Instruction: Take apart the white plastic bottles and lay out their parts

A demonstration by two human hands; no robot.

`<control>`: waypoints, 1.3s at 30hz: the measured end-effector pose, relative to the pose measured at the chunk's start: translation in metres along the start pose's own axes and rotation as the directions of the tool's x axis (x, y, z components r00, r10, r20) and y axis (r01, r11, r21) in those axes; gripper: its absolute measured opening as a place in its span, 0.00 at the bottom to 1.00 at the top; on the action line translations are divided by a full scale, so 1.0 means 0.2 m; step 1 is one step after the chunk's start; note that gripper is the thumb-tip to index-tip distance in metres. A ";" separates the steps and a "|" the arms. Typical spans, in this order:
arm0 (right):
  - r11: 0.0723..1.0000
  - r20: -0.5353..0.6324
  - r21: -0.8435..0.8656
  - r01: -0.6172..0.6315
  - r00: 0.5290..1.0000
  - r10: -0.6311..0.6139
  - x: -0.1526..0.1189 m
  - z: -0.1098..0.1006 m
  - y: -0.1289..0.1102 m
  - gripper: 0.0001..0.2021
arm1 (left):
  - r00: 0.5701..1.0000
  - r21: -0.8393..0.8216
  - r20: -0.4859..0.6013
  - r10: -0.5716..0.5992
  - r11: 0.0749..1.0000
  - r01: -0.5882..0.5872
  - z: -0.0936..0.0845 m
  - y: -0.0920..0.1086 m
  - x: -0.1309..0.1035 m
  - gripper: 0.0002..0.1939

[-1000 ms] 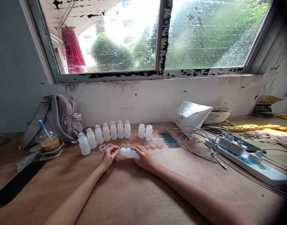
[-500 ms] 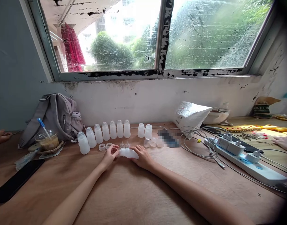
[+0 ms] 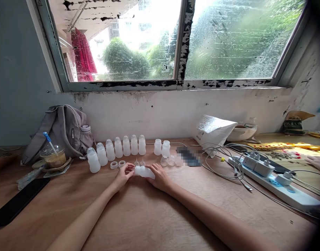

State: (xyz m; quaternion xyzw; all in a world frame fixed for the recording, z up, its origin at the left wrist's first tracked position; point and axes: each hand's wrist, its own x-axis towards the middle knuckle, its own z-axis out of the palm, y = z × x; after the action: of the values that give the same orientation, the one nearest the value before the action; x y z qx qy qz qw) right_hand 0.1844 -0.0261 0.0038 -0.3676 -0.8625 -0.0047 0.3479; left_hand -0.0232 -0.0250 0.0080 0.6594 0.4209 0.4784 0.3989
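Observation:
A frosted white bottle (image 3: 144,172) lies on its side between my hands, low over the wooden table (image 3: 139,216). My right hand (image 3: 159,177) is wrapped over its right end. At the left end, the fingers of my left hand (image 3: 125,174) are pinched; whether they grip the bottle or a small part is too small to tell. Just behind the hands are two clear nipples (image 3: 139,162), with two white rings (image 3: 117,164) to the left. Several capped bottles (image 3: 118,147) stand in a row behind, and two uncapped bottles (image 3: 161,147) stand to the right, near clear caps (image 3: 167,160).
At the left are a grey backpack (image 3: 62,132), an iced drink cup (image 3: 53,157) and a black phone (image 3: 20,202). On the right lie cables (image 3: 220,170), a power strip (image 3: 275,183) and a white bag (image 3: 213,130). Another person's hand (image 3: 318,162) shows at the far right.
The view has shifted slightly. My hands keep nearly the same pose around the bottle. At the far left, another person's hand has moved mostly out of view.

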 end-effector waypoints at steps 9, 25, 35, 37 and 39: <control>1.000 -0.006 0.011 0.029 1.000 -0.029 0.00 -0.01 0.00 0.21 | 0.987 0.067 -0.137 -0.083 0.993 0.093 0.00 -0.03 0.01 0.16; 0.999 -0.043 0.004 0.039 0.998 -0.039 0.00 -0.01 0.00 0.22 | 0.995 -0.022 -0.074 -0.068 0.998 0.067 0.01 0.02 0.00 0.17; 0.995 -0.110 0.089 0.036 0.994 -0.026 -0.01 0.00 0.00 0.23 | 0.983 -0.197 -0.066 -0.174 0.968 0.158 0.03 0.04 -0.02 0.20; 0.995 -0.110 0.095 0.042 0.993 -0.032 -0.01 0.00 0.00 0.23 | 0.978 -0.225 -0.058 -0.198 0.957 0.181 0.03 0.05 -0.02 0.20; 0.994 -0.113 0.092 0.052 0.993 -0.042 -0.01 0.00 0.00 0.23 | 0.975 -0.243 -0.025 -0.219 0.948 0.207 0.02 0.06 -0.02 0.22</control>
State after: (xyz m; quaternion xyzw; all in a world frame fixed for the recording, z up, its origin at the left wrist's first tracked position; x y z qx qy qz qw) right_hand 0.1851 -0.0268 0.0029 -0.3292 -0.8495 0.0077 0.4123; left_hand -0.0172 -0.0332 0.0164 0.5448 0.4392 0.4966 0.5134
